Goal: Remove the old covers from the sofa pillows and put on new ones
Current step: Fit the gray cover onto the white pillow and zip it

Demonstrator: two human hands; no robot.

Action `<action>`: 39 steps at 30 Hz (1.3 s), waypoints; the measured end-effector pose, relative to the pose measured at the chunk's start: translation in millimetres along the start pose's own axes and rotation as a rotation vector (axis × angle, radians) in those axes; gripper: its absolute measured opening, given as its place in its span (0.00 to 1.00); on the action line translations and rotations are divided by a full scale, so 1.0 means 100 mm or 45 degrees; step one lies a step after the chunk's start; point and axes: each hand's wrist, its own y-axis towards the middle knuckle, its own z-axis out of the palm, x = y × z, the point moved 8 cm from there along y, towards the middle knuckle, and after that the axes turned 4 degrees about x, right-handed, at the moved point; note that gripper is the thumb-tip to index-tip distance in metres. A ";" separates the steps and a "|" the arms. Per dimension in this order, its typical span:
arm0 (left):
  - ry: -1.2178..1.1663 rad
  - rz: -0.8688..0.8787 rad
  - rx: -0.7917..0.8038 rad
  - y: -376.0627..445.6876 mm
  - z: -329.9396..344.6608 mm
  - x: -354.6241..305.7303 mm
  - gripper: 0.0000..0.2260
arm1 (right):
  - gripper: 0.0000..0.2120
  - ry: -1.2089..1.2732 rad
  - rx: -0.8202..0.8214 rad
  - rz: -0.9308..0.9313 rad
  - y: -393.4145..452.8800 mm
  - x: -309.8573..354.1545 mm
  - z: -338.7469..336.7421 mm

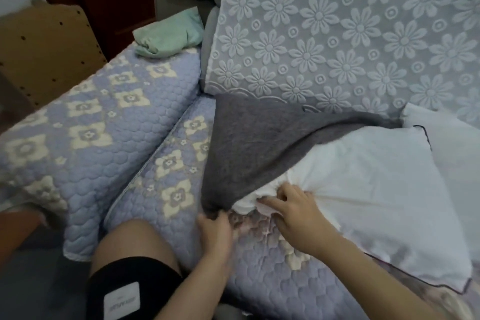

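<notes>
A dark grey pillow cover lies partly over a white pillow on the sofa seat. My left hand grips the cover's lower corner at the seat's front. My right hand pinches the bunched white corner of the pillow just beside the cover's edge. The pillow's right half lies bare, with a thin dark piping line along its edge. A second white pillow lies behind it at the far right.
The seat and armrest carry a quilted lilac flower cover. A lace flower throw drapes the backrest. Folded mint-green cloth sits on the armrest's far end. My bare knee is at the seat's front edge.
</notes>
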 end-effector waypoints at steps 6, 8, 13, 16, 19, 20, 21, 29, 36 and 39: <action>0.665 1.049 -0.188 -0.27 -0.27 -0.67 0.20 | 0.16 0.913 -0.070 0.251 0.15 0.38 -0.16; 0.896 1.297 -0.194 -0.30 -0.22 -0.79 0.13 | 0.18 1.228 0.081 0.428 0.27 0.48 0.01; 1.102 1.441 -0.151 -0.23 -0.13 -1.05 0.08 | 0.16 1.510 0.073 0.486 0.39 0.68 0.16; 1.163 1.650 -0.044 -0.39 -0.03 -1.09 0.06 | 0.10 1.745 0.067 0.480 0.41 0.81 0.26; 1.077 1.719 0.122 -0.63 0.06 -0.92 0.07 | 0.09 2.242 0.178 0.497 0.42 0.85 0.40; 1.095 1.685 0.201 -0.63 0.10 -0.84 0.06 | 0.09 2.478 0.222 0.537 0.40 0.85 0.44; 1.143 1.650 0.268 -0.57 0.14 -0.77 0.06 | 0.07 2.677 0.249 0.601 0.38 0.84 0.46; 0.664 0.966 0.190 0.14 -0.27 -1.07 0.08 | 0.18 2.401 0.062 0.877 0.11 0.58 0.73; 0.700 0.141 0.476 0.56 0.28 -1.01 0.30 | 0.15 2.197 -0.083 0.728 -0.12 0.71 0.30; 1.202 0.709 0.135 0.31 0.50 -1.66 0.22 | 0.13 2.189 -0.563 0.759 -0.07 0.37 -0.15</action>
